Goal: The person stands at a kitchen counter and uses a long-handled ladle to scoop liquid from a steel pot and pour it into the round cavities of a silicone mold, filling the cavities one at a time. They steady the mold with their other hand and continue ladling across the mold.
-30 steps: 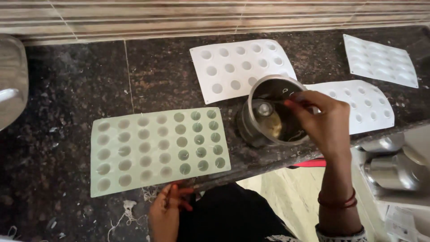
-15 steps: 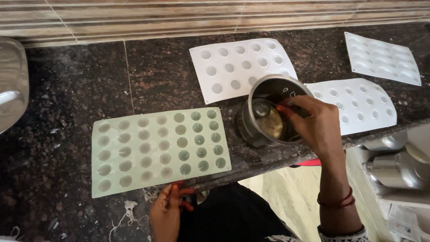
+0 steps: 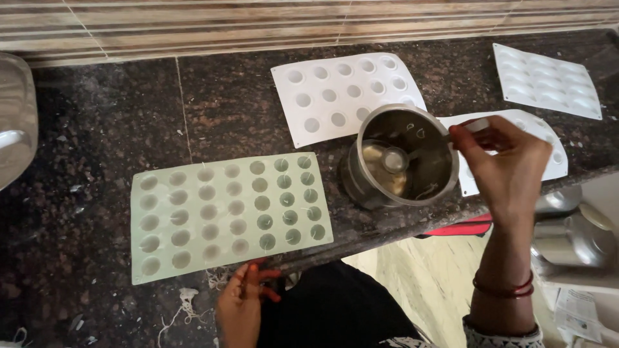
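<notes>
Dipping into the steel pot (image 3: 400,158), right of centre frame: a spoon (image 3: 412,153), its bowl low inside against pale liquid, its handle running up-right to the right hand (image 3: 506,164).

- Right hand: fingers pinched shut on the spoon handle, just over the pot's right rim. A second ago the same hand lay across the pot mouth; it has since drawn back to the rim, so the interior now shows. Judged: the spoon is being loaded or stirred, not yet lifted out.
- Left hand (image 3: 245,299): bottom centre, loosely curled, fingertips meeting the near edge of the green mould; grip on anything cannot be told. Position unchanged over the last second.
- Green mould (image 3: 225,216): pale green tray of round cavities, centre-left; the right-hand columns look darker, probably filled, the left ones bare.
- White moulds: one (image 3: 345,93) behind the pot, one (image 3: 548,158) partly under the right hand, one (image 3: 548,80) at upper right.
- Counter (image 3: 97,129): dark speckled stone. Its front edge runs just below pot and green mould; the pot sits close to that drop.
- Open room: bare stone at upper left and between green mould and white mould.
- Steel vessel (image 3: 16,122) at the left edge.
</notes>
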